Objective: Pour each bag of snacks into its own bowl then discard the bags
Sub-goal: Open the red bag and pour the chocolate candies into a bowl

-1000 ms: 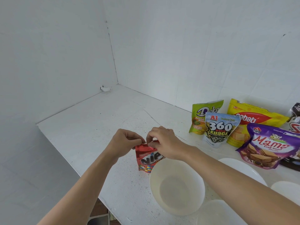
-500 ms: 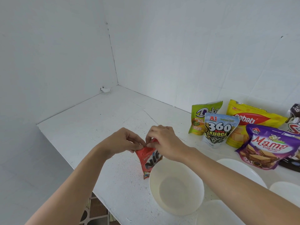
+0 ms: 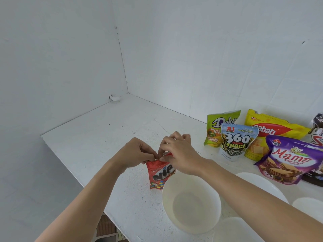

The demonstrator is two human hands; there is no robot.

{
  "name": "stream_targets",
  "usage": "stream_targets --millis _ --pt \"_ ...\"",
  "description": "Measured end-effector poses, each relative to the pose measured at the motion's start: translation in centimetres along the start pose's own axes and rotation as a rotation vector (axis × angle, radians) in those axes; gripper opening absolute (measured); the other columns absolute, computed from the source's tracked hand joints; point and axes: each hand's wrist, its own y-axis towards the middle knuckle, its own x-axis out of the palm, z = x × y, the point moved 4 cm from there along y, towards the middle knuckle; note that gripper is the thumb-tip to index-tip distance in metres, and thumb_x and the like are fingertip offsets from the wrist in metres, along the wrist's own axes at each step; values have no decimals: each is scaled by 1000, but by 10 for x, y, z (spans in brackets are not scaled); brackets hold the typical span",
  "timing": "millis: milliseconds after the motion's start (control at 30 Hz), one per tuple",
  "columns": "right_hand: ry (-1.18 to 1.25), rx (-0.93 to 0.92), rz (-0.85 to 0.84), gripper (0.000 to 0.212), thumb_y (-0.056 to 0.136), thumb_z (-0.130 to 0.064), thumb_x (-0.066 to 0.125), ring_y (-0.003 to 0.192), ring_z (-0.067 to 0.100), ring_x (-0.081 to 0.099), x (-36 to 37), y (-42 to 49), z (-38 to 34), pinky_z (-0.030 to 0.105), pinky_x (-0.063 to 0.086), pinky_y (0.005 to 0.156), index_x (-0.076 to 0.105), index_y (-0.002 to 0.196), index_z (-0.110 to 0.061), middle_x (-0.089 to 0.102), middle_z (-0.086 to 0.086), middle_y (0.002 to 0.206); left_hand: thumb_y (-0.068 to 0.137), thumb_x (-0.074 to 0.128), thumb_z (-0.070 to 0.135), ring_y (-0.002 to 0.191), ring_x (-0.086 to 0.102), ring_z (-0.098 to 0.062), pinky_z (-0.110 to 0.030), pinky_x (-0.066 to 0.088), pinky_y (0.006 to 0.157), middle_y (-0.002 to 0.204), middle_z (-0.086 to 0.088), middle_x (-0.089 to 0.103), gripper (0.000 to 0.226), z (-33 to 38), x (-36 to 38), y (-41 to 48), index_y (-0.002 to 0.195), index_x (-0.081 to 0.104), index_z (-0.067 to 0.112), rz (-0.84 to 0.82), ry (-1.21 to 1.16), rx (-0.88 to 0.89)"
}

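A small red Nips bag stands upright on the white counter, just left of an empty white bowl. My left hand pinches the bag's top edge at its left corner. My right hand pinches the same top edge beside it, fingertips nearly touching the left hand's. The right part of the bag is hidden behind my right wrist and the bowl's rim. The bag's top looks sealed.
Unopened bags stand against the back right wall: green Deka, 360 Kuaci, yellow Gabati, purple Mama wafers. More white bowls sit at the right. The counter's front edge drops to the floor.
The red bag was tilted half a second ago and now stands upright again. Both hands kept pinching its top and shifted slightly.
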Motion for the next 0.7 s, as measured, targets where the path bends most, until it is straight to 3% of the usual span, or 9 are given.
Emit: stream_targets --millis 167,333,500,600,700 --pt "59 -13 -25 6 94 -36 65 102 6 33 -4 -2 0 35 18 85 68 95 -31 57 -21 99 84 72 8 60 63 -3 -23 47 59 70 -2 77 18 -4 -5 4 76 83 19 146 52 -4" --pt "30 15 74 12 98 -41 57 96 9 39 -1 -8 0 38 26 86 64 98 -31 60 -18 95 90 68 6 93 74 -17 -23 53 73 89 6 79 22 5 -2 0 94 82 22 -51 62 34" --pt "-8 106 122 30 88 -54 64 96 12 49 -5 -7 8 37 31 87 69 97 -25 59 -11 99 86 63 -1 93 75 -21 -39 59 86 91 5 80 34 11 -2 2 97 82 25 -107 61 33" --pt "191 109 88 18 86 -33 75 89 14 60 -9 -7 15 33 45 83 75 97 -17 60 -7 97 86 65 4 94 73 -24 -41 60 86 91 -1 79 31 11 -1 8 94 82 28 -90 79 31" --pt "231 94 63 11 87 -16 74 86 15 61 -9 -7 17 29 51 76 76 97 -11 61 -4 94 90 71 13 88 75 -23 -38 60 85 84 -2 79 17 14 6 15 94 81 26 -76 59 40"
